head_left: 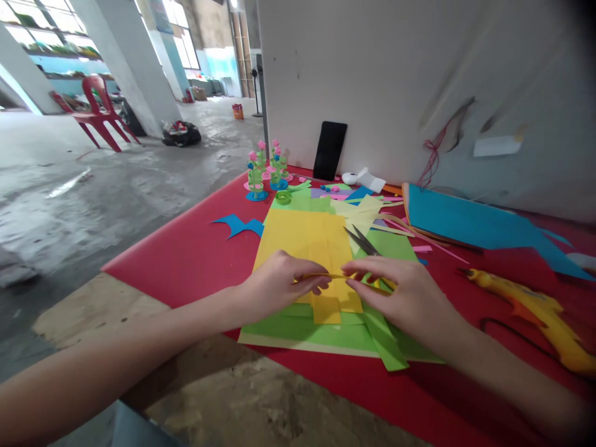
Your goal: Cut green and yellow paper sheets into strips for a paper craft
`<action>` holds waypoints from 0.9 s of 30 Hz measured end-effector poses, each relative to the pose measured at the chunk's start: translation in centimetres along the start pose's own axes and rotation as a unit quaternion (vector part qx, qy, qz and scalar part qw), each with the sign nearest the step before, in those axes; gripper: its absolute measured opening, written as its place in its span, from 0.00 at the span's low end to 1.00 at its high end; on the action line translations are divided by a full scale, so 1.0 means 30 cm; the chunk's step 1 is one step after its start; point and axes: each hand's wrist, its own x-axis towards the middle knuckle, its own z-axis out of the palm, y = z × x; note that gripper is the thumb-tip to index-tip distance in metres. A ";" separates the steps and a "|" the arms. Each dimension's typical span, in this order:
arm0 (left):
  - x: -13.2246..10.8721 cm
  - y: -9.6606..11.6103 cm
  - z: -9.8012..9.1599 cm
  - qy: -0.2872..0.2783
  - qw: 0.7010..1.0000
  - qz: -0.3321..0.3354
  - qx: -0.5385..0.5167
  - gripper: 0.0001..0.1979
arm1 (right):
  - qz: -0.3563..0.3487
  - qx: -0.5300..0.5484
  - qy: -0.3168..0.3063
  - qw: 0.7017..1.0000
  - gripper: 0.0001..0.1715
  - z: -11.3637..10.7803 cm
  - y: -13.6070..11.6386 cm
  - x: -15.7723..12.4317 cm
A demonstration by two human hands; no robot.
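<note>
A thin yellow paper strip (pixel 334 276) is stretched between my two hands. My left hand (pixel 286 279) pinches its left end, and my right hand (pixel 395 285) pinches the right end between thumb and fingers. Below them lie yellow paper sheets (pixel 288 233), on top of green sheets (pixel 279 329). Open scissors (pixel 365 242) rest just beyond my right hand, blades pointing away, their yellow handle partly hidden by that hand. A folded green strip (pixel 385 341) lies under my right wrist.
Small paper figures (pixel 256 177) stand at the back left, near a blue paper scrap (pixel 239 225). A black phone (pixel 330 150) leans on the wall. To the right are blue sheets (pixel 475 220) and a yellow glue gun (pixel 535 310) with a dark cord. Red covering (pixel 186 248) lies underneath.
</note>
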 end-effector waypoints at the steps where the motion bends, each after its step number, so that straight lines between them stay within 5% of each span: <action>1: -0.003 0.002 0.004 0.005 1.000 -0.004 -0.015 0.12 | 0.002 0.012 0.014 1.000 0.07 0.005 -0.008 0.002; 11: -0.024 0.029 -0.007 0.027 0.999 0.016 -0.038 0.10 | -0.024 0.050 0.047 0.997 0.05 0.030 -0.063 0.017; 27: 0.017 0.005 -0.145 0.104 0.994 -0.042 0.013 0.09 | 0.065 -0.101 0.085 0.989 0.09 -0.115 0.181 -0.026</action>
